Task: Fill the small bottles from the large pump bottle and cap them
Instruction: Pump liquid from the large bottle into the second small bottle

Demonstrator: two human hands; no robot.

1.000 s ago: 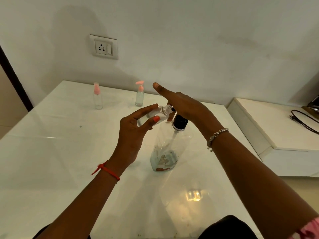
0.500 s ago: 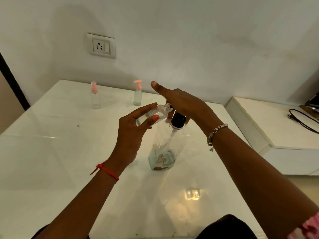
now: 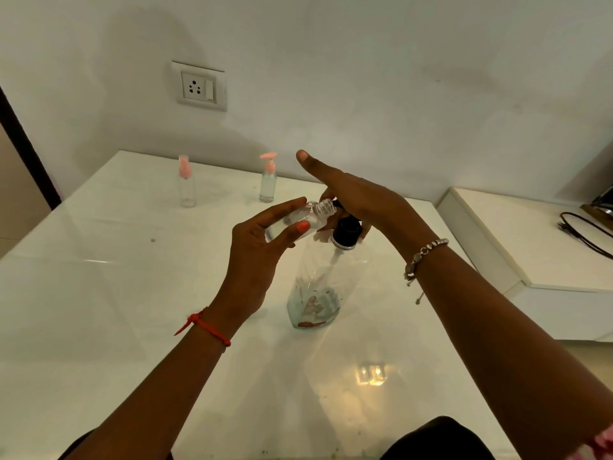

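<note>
A large clear pump bottle (image 3: 320,287) with a black collar stands mid-table, a little liquid at its bottom. My right hand (image 3: 358,197) lies palm-down on its pump head, thumb stretched out; the head itself is hidden under the palm. My left hand (image 3: 262,247) holds a small clear uncapped bottle (image 3: 311,215) tilted on its side between thumb and fingers, its threaded mouth right at the pump's black nozzle. Two small bottles with pink tops stand at the far edge: a spray one (image 3: 186,182) on the left and a pump one (image 3: 268,179) to its right.
The white glossy table (image 3: 116,293) meets the wall, where a socket plate (image 3: 199,86) sits above it. A lower white shelf (image 3: 530,247) with a black cable (image 3: 583,230) lies to the right.
Hardly anything moved: both hands and the tilted small bottle keep their places at the pump; only the view shifted slightly.
</note>
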